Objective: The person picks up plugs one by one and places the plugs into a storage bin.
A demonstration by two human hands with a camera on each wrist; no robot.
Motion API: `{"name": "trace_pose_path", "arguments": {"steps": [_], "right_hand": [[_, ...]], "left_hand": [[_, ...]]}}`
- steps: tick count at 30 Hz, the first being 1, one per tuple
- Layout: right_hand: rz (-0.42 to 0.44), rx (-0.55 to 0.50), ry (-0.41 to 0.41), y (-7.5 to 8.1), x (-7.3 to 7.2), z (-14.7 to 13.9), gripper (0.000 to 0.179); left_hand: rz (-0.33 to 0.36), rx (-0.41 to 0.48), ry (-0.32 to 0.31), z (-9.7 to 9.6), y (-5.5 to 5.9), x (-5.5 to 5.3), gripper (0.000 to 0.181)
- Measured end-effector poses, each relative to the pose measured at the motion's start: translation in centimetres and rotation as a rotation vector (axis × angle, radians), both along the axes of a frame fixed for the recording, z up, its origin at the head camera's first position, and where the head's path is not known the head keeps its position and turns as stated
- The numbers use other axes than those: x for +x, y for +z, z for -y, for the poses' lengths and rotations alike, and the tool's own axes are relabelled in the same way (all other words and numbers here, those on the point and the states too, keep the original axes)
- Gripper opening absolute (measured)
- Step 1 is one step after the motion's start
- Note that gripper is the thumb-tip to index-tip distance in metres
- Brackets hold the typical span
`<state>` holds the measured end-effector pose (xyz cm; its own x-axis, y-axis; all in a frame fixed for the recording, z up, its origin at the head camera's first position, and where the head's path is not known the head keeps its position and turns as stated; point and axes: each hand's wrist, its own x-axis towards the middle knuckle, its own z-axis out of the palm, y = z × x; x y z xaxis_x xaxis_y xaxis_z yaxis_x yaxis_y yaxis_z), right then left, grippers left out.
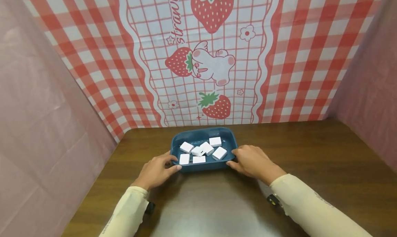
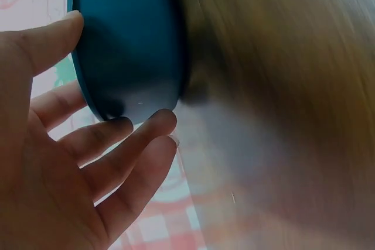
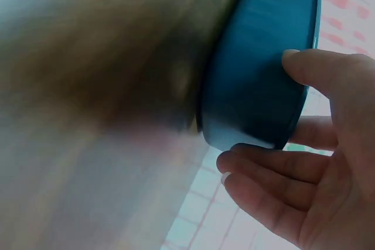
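Observation:
A dark blue plastic bin [image 1: 203, 167] holds several white charger plugs [image 1: 219, 153], some with metal prongs showing. My left hand [image 1: 156, 169] grips the bin's near left corner, and my right hand [image 1: 252, 161] grips its near right corner. In the left wrist view the thumb [image 2: 61, 38] presses on the bin's wall [image 2: 129, 39] near the rim, with the other fingers around its end. The right wrist view likewise has a thumb [image 3: 310, 68] on the wall [image 3: 258, 74] and fingers at the end. The plugs are hidden in both wrist views.
The bin is over a brown wooden table [image 1: 294, 147], near its back edge. Behind it hangs a red and white checked cloth [image 1: 310, 57] with strawberry prints. Pink cloths [image 1: 40, 126] hang at the left and right sides.

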<state>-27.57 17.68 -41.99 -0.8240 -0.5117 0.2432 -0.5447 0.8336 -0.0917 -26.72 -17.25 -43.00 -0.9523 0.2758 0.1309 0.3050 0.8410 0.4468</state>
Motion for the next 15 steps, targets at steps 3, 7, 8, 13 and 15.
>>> {"name": "trace_pose_path", "arguments": {"steps": [3, 7, 8, 13, 15], "right_hand": [[-0.008, -0.002, 0.033, -0.3, -1.3, 2.1, 0.033], [0.008, -0.007, 0.050, -0.3, -2.9, 4.9, 0.035], [0.009, -0.004, 0.049, -0.3, -3.3, 5.6, 0.035], [-0.009, 0.007, 0.050, -0.2, -5.3, 8.1, 0.029], [-0.018, 0.009, 0.053, -0.2, -5.9, 8.9, 0.024]], "left_hand": [[0.000, -0.012, 0.026, 1.9, -0.2, -0.1, 0.039], [-0.025, -0.036, 0.058, 4.4, -0.6, -0.7, 0.042], [-0.035, -0.041, 0.063, 5.0, -0.7, -1.0, 0.044], [-0.058, -0.061, 0.098, 7.3, -0.7, -2.6, 0.049], [-0.051, -0.051, 0.117, 8.0, -0.7, -3.1, 0.049]]}}
